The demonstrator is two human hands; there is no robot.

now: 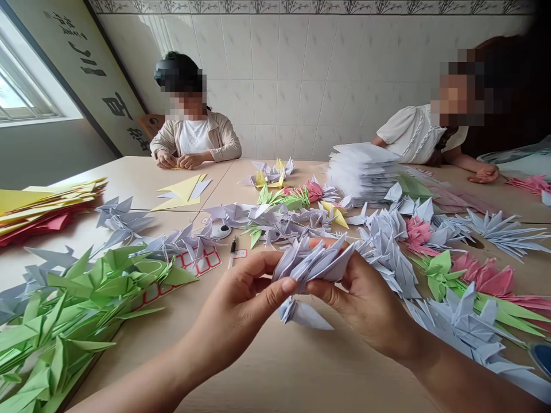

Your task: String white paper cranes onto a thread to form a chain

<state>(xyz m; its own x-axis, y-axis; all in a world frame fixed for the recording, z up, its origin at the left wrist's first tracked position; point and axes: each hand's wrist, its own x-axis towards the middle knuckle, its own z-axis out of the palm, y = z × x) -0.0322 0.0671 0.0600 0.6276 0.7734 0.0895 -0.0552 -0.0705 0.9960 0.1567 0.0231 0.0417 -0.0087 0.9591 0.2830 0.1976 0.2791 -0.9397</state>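
— As the left hand (pixel 232 310) and right hand (pixel 365 304) meet above the wooden table (pixel 275 378), what lies between them?
— A bundle of folded lilac paper (pixel 314 261), held up inward of the table's near edge, its long axis running left to right and rising slightly rightward.
— And the fingers (pixel 344 274)?
— Together, clamped on the bundle from both sides; the left thumb (pixel 287 285) presses its left end, and a fingertip (pixel 322 242) shows behind its top.
— Which hand is nearer?
— Neither clearly: it sits about midway. A loose folded paper piece (pixel 301 314) hangs just beneath, touching it.
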